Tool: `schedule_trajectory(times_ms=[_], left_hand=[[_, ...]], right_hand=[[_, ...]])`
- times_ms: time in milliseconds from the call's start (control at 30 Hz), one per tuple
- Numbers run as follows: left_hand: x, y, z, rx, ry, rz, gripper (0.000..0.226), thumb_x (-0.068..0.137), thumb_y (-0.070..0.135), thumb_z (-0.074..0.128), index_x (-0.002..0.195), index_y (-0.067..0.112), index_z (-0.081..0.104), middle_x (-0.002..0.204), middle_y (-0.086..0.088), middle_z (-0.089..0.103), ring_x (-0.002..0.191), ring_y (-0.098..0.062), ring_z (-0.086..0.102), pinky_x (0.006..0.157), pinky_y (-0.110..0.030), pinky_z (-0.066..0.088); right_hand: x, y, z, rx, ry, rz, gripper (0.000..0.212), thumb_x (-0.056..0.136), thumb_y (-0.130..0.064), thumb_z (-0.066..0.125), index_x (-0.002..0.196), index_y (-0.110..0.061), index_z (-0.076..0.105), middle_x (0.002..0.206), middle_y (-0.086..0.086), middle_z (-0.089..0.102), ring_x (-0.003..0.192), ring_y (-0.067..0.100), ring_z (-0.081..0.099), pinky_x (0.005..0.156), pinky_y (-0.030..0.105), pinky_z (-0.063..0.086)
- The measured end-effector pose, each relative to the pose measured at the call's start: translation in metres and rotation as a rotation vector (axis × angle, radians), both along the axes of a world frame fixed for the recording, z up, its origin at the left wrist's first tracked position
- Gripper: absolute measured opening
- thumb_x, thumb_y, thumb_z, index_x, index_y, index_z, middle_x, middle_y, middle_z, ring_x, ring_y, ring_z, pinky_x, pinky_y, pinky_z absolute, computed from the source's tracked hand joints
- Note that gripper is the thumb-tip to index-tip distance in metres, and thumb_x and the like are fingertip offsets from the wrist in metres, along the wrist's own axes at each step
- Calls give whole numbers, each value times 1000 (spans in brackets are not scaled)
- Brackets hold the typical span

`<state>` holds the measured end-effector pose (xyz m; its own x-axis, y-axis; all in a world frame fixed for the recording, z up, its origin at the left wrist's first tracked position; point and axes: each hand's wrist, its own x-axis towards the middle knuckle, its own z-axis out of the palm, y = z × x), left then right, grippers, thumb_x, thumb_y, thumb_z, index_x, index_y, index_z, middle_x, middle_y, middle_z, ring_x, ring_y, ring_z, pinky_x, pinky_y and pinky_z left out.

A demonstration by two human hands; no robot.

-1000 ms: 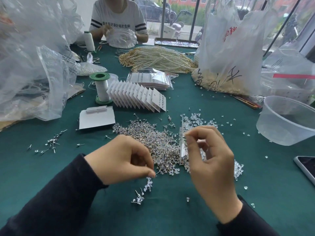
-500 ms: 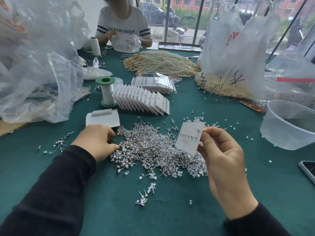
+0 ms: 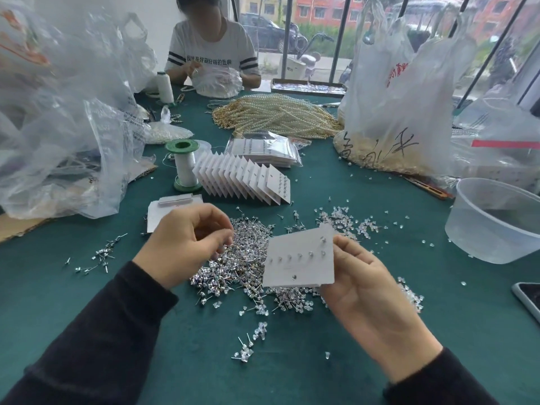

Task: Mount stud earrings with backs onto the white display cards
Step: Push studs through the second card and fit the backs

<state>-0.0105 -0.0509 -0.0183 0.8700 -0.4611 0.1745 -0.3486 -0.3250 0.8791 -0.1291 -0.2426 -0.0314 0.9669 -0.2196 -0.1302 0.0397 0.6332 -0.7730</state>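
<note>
Across the frame: green table (image 3: 292, 375). Centre: loose heap of stud earrings (image 3: 248, 258), clear backs (image 3: 344, 217) scattered at its upper right. Centre right: right hand (image 3: 371, 302), fingers gripping the tilted white display card (image 3: 298, 267) by its right edge, above the heap. Centre left: left hand (image 3: 187, 244), fingers curled over the heap; any grasp not discernible. On the card: row of mounted studs (image 3: 299, 255).

Passage over green cloth (image 3: 306, 381) near edge — stud pile (image 3: 248, 258) centre, tub (image 3: 493, 229) right, bags (image 3: 67, 147) left.
</note>
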Motion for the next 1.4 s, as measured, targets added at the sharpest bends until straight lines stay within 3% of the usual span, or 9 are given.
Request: schedule_trajectory(times_ms=[200, 367, 533, 633, 700, 767, 933, 1067, 1400], left_hand=[[-22, -16, 2, -340, 140, -183, 14, 53, 11, 73, 66, 13, 70, 63, -6, 71, 57, -14, 67, 58, -19, 55], [-28, -22, 0, -289, -79, -269, 10, 59, 14, 79, 63, 14, 69, 68, 2, 67, 62, -9, 60, 61, -16, 48], [-7, -5, -6, 266, -467, 279, 10, 69, 13, 75, 63, 14, 67, 62, 1, 61, 59, -15, 56, 61, -21, 46], [10, 11, -6, 619, -277, 528, 7, 72, 6, 61, 72, 10, 68, 78, -12, 66, 80, -32, 59, 73, -32, 45], [15, 16, -7, 779, -200, 519, 16, 70, 4, 58, 79, 10, 70, 93, -16, 67, 90, -34, 57, 79, -33, 44], [15, 14, -8, 710, -214, 430, 21, 71, 5, 59, 86, 13, 71, 99, -10, 67, 90, -28, 57, 82, -29, 42], [3, -2, -15, 561, -212, 83, 27, 74, 32, 71, 98, 20, 67, 80, 8, 54, 70, -6, 46, 71, -20, 34], [5, -7, -20, 581, -240, 122, 5, 79, 22, 67, 80, 18, 67, 65, 13, 50, 66, -9, 48, 62, -21, 32], [12, 3, -17, 560, -150, 106, 11, 73, 20, 73, 67, 26, 66, 58, 17, 55, 54, 6, 47, 48, -4, 31]], right_hand=[[0, 5, -1, 19, 25, 92, 9, 70, -10, 63, 75, -9, 70, 84, 15, 69, 73, 22, 65, 65, 30, 55], [-1, 10, -2, -29, -12, 175, 8, 72, -8, 70, 80, -8, 69, 88, 16, 69, 74, 21, 64, 67, 29, 54], [0, 8, -3, -51, 0, 102, 7, 70, -11, 65, 75, -11, 70, 83, 12, 70, 72, 19, 65, 66, 28, 53], [1, 5, -3, -61, 21, 54, 15, 69, -13, 63, 82, -6, 66, 83, 12, 70, 71, 19, 65, 64, 28, 54], [1, 5, -3, -62, 30, 43, 15, 69, -12, 63, 82, -6, 65, 81, 11, 70, 69, 19, 65, 62, 27, 55], [1, 5, -3, -62, 35, 36, 12, 69, -12, 62, 80, -6, 65, 78, 11, 70, 66, 18, 65, 60, 26, 54], [1, 3, -2, -56, 40, 21, 10, 67, -12, 63, 75, -8, 67, 79, 12, 70, 68, 19, 65, 60, 26, 54], [0, 2, -2, -50, 27, 24, 8, 69, -9, 61, 75, -7, 66, 78, 11, 70, 67, 19, 65, 61, 26, 55], [-1, 2, 1, -48, 21, 45, 9, 71, -8, 60, 77, -5, 65, 78, 12, 70, 68, 20, 66, 62, 28, 57]])
